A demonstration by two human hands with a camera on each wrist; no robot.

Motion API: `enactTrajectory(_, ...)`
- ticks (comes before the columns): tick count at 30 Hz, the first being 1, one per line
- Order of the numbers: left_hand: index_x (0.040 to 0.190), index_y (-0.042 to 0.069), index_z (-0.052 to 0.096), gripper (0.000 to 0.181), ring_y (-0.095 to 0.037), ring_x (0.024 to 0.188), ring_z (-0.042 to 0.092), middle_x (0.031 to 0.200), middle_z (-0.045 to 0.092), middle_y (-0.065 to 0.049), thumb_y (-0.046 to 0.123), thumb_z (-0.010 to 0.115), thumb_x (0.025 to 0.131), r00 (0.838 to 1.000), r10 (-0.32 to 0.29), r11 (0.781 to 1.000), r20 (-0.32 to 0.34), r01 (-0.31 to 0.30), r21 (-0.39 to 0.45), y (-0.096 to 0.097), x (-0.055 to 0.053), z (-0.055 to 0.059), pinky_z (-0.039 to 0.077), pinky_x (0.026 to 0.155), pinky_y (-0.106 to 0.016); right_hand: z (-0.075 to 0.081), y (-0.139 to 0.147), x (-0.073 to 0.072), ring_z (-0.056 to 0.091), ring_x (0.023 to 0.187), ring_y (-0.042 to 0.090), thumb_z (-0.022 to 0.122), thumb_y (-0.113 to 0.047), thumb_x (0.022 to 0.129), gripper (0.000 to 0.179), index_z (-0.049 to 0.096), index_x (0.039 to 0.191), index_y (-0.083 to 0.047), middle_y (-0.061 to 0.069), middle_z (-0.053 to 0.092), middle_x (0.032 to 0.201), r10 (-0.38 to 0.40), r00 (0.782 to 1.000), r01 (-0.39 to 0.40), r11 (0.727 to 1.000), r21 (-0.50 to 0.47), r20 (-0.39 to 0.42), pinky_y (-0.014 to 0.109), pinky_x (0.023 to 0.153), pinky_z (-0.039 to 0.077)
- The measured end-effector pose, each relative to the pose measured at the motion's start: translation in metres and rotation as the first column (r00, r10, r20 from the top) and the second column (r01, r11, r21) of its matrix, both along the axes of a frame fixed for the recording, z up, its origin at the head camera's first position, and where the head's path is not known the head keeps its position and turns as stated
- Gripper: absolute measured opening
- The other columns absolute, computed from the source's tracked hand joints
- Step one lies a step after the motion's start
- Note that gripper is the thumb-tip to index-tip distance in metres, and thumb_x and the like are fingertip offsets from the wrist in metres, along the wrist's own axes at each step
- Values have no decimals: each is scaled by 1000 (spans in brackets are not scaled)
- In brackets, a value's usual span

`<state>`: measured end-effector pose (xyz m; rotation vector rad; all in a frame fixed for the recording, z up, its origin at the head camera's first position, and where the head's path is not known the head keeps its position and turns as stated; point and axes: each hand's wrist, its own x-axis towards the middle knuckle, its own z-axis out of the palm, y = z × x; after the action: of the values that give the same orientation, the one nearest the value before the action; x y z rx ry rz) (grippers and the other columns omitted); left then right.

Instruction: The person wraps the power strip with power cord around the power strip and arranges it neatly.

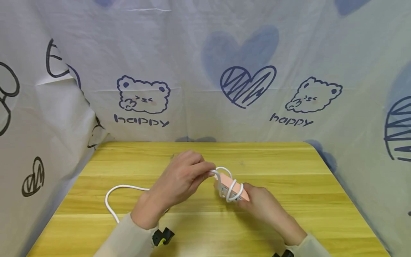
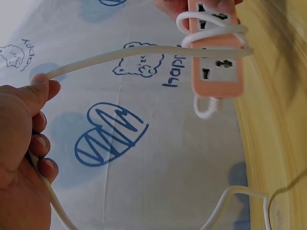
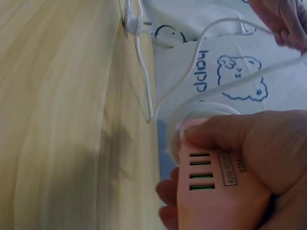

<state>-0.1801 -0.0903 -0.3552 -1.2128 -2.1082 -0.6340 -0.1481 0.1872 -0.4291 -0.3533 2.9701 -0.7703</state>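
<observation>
A pink-and-white power strip (image 2: pixel 218 72) with sockets on its face is gripped at one end by my right hand (image 1: pixel 261 203). Its USB ports (image 3: pixel 201 175) show beside the thumb in the right wrist view. Several turns of its white cord (image 1: pixel 236 191) go round the strip's body. My left hand (image 1: pixel 183 175) pinches the cord between thumb and forefinger, to the left of the strip. From there a stretch of cord (image 2: pixel 105 56) runs across to the strip, and the rest passes down through the curled fingers.
The loose cord (image 1: pixel 123 186) loops over the left of the wooden table (image 1: pixel 289 171). A white plug (image 3: pixel 134 24) lies at the cord's end in the right wrist view. A printed cloth (image 1: pixel 192 53) hangs behind the table and along both sides.
</observation>
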Motion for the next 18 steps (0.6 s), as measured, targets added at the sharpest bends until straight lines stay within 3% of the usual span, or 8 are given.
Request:
enactTrajectory(4, 106, 15, 78, 10, -13, 76, 48, 81, 57, 7, 22, 71, 102, 999, -31, 999, 20, 31, 11, 5, -5, 4, 42, 69, -29, 4, -1, 5, 50, 63, 7, 80, -24, 92, 18, 64, 96, -18, -11, 57, 71, 133, 991, -133, 991, 10, -10, 28, 56, 43)
enactTrajectory(12, 107, 15, 78, 9, -11, 79, 51, 85, 60, 6, 19, 72, 102, 988, -52, 999, 144, 54, -9, 9, -19, 10, 46, 70, -27, 12, -1, 18, 47, 62, -1, 78, -25, 96, 15, 66, 105, -24, -19, 53, 72, 361, 931, -361, 932, -1, -59, 22, 57, 43)
enactTrajectory(16, 111, 16, 79, 14, -9, 79, 52, 90, 63, 7, 23, 68, 104, 970, -60, 994, 237, 81, -79, 15, -24, 10, 48, 71, -26, 14, -3, 23, 53, 70, -2, 79, -29, 95, 18, 69, 110, -30, -21, 59, 82, 448, 892, -448, 894, 4, -62, 21, 65, 47)
enactTrajectory(18, 114, 16, 79, 17, -8, 80, 54, 93, 65, 7, 24, 66, 106, 946, -65, 989, 317, 104, -107, 17, -25, 9, 50, 73, -26, 14, -4, 25, 56, 73, -3, 79, -31, 95, 21, 70, 115, -31, -22, 63, 88, 484, 873, -486, 874, -10, -55, 20, 68, 49)
